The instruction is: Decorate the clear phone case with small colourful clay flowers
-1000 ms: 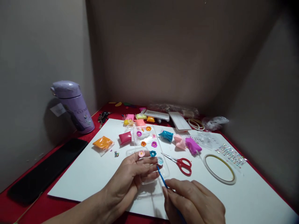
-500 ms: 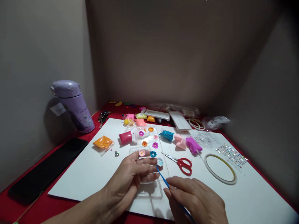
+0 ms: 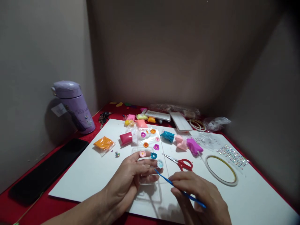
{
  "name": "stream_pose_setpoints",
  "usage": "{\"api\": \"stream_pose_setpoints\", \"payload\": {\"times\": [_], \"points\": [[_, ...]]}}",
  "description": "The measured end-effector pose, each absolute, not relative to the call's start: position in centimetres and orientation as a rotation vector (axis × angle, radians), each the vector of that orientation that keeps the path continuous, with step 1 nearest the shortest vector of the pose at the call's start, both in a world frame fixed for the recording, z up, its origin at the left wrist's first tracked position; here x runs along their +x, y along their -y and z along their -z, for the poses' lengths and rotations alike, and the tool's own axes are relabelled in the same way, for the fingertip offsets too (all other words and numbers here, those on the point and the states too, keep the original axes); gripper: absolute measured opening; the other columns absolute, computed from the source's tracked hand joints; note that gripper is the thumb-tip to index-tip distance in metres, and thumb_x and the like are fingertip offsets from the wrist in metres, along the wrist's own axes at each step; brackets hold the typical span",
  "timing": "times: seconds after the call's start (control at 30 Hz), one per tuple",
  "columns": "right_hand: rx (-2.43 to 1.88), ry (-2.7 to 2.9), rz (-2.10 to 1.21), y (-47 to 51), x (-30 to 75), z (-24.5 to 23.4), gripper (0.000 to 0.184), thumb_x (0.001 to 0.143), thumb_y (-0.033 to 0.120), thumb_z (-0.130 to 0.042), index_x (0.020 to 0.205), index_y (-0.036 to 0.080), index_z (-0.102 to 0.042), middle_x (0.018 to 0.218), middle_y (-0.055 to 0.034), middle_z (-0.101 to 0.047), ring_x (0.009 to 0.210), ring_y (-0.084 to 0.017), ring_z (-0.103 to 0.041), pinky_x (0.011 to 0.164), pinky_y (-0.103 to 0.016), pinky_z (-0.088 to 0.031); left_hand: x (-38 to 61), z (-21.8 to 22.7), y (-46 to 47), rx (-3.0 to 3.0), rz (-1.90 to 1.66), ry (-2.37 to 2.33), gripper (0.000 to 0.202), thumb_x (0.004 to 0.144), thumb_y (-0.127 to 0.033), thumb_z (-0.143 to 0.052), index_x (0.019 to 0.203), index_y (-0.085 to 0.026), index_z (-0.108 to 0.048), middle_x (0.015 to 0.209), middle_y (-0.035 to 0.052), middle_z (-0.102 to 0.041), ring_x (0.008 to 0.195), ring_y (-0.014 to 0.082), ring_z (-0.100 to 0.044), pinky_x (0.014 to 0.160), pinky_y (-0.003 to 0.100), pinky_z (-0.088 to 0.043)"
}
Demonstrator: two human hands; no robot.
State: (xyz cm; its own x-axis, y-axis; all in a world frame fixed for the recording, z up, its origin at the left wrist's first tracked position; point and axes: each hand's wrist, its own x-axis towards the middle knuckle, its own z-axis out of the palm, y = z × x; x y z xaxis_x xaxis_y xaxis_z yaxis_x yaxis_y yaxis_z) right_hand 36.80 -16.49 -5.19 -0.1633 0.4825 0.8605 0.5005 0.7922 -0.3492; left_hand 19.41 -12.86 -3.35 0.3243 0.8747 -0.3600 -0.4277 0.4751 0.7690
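Observation:
My left hand (image 3: 131,176) grips a clear phone case (image 3: 166,165) from its left side, with fingers showing through behind it. On the case are several small clay flowers, among them a teal flower (image 3: 153,155), a pale pink flower (image 3: 142,153), a purple flower (image 3: 156,147) and an orange flower (image 3: 153,131). A pale blue-white round piece (image 3: 160,164) is near its right edge. In my right hand (image 3: 199,193) is a thin blue modelling tool (image 3: 172,183), pinched between thumb and fingers. The tool's tip is just below the pale blue piece; whether it touches the case I cannot tell.
Red-handled scissors (image 3: 184,164) lie right of the case, near a tape roll (image 3: 221,170) and a gem sticker sheet (image 3: 232,156). Clay packets such as an orange packet (image 3: 103,143) surround the case. At left are a purple bottle (image 3: 76,109) and a dark phone-like slab (image 3: 49,170).
The blue tool's tip has moved slightly left and down, and its shaft now slants flatter. My right hand has turned a little, covering more of the scissors. The case has tilted slightly.

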Motion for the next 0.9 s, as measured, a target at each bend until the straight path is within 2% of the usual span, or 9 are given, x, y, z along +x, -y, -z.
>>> {"api": "stream_pose_setpoints", "payload": {"times": [0.33,0.5,0.7,0.9], "points": [[-0.772,1.715,-0.309,16.4,37.3,5.4,0.024,0.08,0.001,-0.055,0.09,0.021,-0.061,0.074,-0.001,-0.067,0.071,-0.014,-0.064,0.065,-0.024,-0.053,19.3,3.6,12.8,0.573,-0.944,-0.869,0.042,0.069,0.003,-0.056,0.109,-0.011,-0.053,0.092,0.0103,-0.067,0.079,0.0178,-0.068,0.062,0.022,-0.051],[-0.781,1.715,-0.314,16.3,37.3,5.4,0.025,0.08,-0.001,-0.054,0.09,0.021,-0.061,0.072,-0.0003,-0.064,0.072,-0.013,-0.063,0.065,-0.024,-0.052,19.3,3.7,12.8,0.577,-0.933,-0.877,0.04,0.07,0.002,-0.055,0.108,-0.011,-0.054,0.089,0.0095,-0.067,0.075,0.016,-0.067,0.061,0.022,-0.051],[-0.79,1.668,-0.292,16.3,37.8,6.4,0.024,0.081,0.001,-0.054,0.094,0.02,-0.06,0.078,-0.0024,-0.066,0.077,-0.015,-0.063,0.071,-0.029,-0.053,19.4,3.6,12.8,0.602,-0.912,-0.886,0.038,0.068,-0.001,-0.059,0.104,-0.012,-0.054,0.086,0.006,-0.065,0.074,0.0157,-0.067,0.058,0.021,-0.05],[-0.771,1.644,-0.331,16.3,37.8,6.6,0.023,0.082,0.001,-0.055,0.092,0.02,-0.06,0.077,-0.0029,-0.065,0.078,-0.016,-0.063,0.068,-0.029,-0.051,19.3,3.7,12.8,0.595,-0.916,-0.87,0.037,0.069,-0.001,-0.057,0.104,-0.012,-0.055,0.083,0.0056,-0.065,0.069,0.014,-0.065,0.057,0.022,-0.05]]}}
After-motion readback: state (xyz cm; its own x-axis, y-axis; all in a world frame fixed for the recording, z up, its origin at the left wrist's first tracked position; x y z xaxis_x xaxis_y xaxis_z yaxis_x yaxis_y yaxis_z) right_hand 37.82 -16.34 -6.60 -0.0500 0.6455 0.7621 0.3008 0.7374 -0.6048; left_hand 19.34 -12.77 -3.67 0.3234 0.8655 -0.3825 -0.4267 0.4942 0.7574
